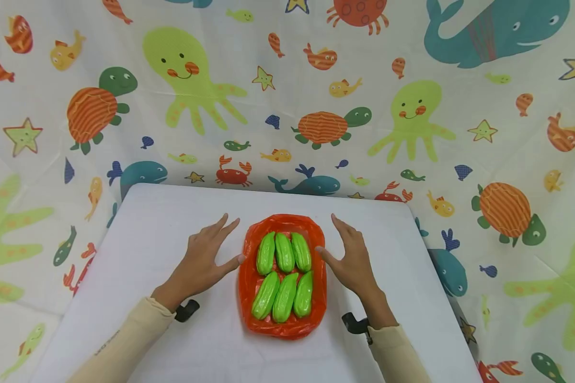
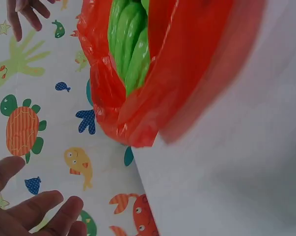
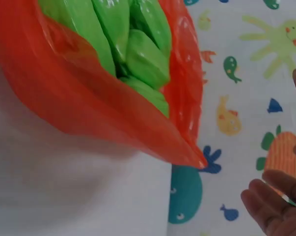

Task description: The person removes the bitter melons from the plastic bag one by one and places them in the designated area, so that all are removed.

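Note:
Several glossy light-green, zucchini-like vegetables (image 1: 285,252) lie in two rows of three inside a shallow oval container lined with red plastic (image 1: 243,287). My left hand (image 1: 203,260) hovers to the left of the container, fingers spread and thumb pointing toward its rim. On the other side, my right hand (image 1: 352,260) is spread likewise, its thumb tip close to the right rim. Neither hand holds anything. The left wrist view shows the left fingers (image 2: 35,211) apart from the red plastic, and the right wrist view shows the right fingers (image 3: 280,201) extended and bare.
The container stands on a white table (image 1: 172,218) whose far edge meets a hanging cloth (image 1: 278,69) printed with sea animals. A small black device (image 1: 187,310) is strapped to the left wrist, another (image 1: 354,323) to the right wrist.

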Motion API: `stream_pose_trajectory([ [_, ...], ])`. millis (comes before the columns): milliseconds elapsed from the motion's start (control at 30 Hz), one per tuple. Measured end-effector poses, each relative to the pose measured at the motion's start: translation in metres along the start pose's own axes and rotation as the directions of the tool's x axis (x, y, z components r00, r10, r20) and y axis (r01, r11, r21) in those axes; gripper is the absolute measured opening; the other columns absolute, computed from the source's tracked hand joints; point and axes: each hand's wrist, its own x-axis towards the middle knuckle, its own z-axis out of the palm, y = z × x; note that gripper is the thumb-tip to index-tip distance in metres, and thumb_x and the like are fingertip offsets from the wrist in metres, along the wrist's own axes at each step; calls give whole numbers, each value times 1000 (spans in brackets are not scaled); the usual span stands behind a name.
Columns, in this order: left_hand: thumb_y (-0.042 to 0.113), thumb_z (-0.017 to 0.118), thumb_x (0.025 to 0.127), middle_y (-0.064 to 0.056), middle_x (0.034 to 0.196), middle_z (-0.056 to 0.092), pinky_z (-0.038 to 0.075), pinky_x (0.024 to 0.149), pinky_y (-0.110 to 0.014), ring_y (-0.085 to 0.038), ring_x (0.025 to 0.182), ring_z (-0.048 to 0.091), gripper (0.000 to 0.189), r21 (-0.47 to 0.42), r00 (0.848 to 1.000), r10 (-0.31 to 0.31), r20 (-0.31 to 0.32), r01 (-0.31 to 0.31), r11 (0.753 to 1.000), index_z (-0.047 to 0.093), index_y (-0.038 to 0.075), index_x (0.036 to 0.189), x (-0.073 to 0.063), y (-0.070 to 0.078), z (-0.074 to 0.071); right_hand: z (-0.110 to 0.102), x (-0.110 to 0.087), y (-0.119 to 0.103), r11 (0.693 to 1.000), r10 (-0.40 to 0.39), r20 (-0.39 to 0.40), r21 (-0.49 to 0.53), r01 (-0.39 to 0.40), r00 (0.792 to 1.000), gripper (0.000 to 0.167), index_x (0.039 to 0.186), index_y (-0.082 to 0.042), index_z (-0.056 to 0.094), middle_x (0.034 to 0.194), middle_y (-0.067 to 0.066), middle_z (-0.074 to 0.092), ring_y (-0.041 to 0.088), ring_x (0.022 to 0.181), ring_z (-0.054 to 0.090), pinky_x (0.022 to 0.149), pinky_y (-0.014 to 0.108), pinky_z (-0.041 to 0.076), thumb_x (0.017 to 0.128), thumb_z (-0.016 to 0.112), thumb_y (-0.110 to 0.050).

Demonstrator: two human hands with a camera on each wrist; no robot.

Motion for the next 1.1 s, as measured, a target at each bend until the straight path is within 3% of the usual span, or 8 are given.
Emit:
stream_pose_trajectory([
  [167,43,75,96,-15,172,37,31,117,-81,-46,155,38,75,-211,996,-75,38,81,974,44,28,163,-6,-2,23,15,-4,-2,998,-6,11,68,5,1000,84,165,-35,39,158,9,56,31,133,59,102,55,60,92,80,-48],
  [267,38,76,97,-14,172,37,35,118,-76,-44,157,36,71,-321,988,-129,80,148,936,47,27,161,-9,-5,36,23,-6,-3,994,-1,33,105,-2,999,83,164,-35,41,157,8,56,31,131,62,102,51,61,92,81,-45],
  [333,35,75,98,-14,173,35,38,119,-72,-43,158,34,70,-398,981,-163,110,193,897,48,26,161,-11,-7,44,27,-7,-4,990,-9,48,137,3,999,82,163,-32,44,156,9,57,33,132,62,101,52,61,91,83,-39],
  [500,28,71,101,-11,176,29,32,125,-68,-41,161,28,66,-572,949,-239,206,315,757,45,25,162,-16,-14,63,39,-7,-7,982,-21,94,191,3,995,79,161,-22,48,154,12,56,37,133,62,100,55,61,91,85,-29],
  [667,23,69,103,-10,176,28,31,128,-64,-39,162,24,63,-679,926,-250,281,376,630,45,23,162,-24,-23,78,50,-9,-6,979,-38,167,203,4,985,79,161,-22,48,154,9,57,33,138,59,107,56,57,91,85,-22],
  [867,20,67,104,-6,172,38,45,120,-28,-33,160,30,58,-758,926,-219,306,376,533,49,23,159,-30,-30,90,60,-10,-3,977,-46,217,213,-1,975,80,162,-19,46,158,8,55,35,145,54,115,62,49,92,84,-20],
  [967,18,67,104,-7,171,39,43,109,-9,-33,160,30,59,-786,927,-208,312,375,492,49,20,160,-32,-32,94,64,-8,-1,983,-25,222,183,-17,975,79,162,-17,46,159,8,56,36,146,53,116,62,48,93,83,-21],
  [1100,15,66,105,-6,173,35,38,108,-3,-31,164,23,61,-826,925,-188,331,380,416,46,17,162,-32,-36,101,70,-5,5,985,5,232,166,-45,973,76,161,-16,47,159,8,56,37,148,51,118,62,45,94,82,-20],
])
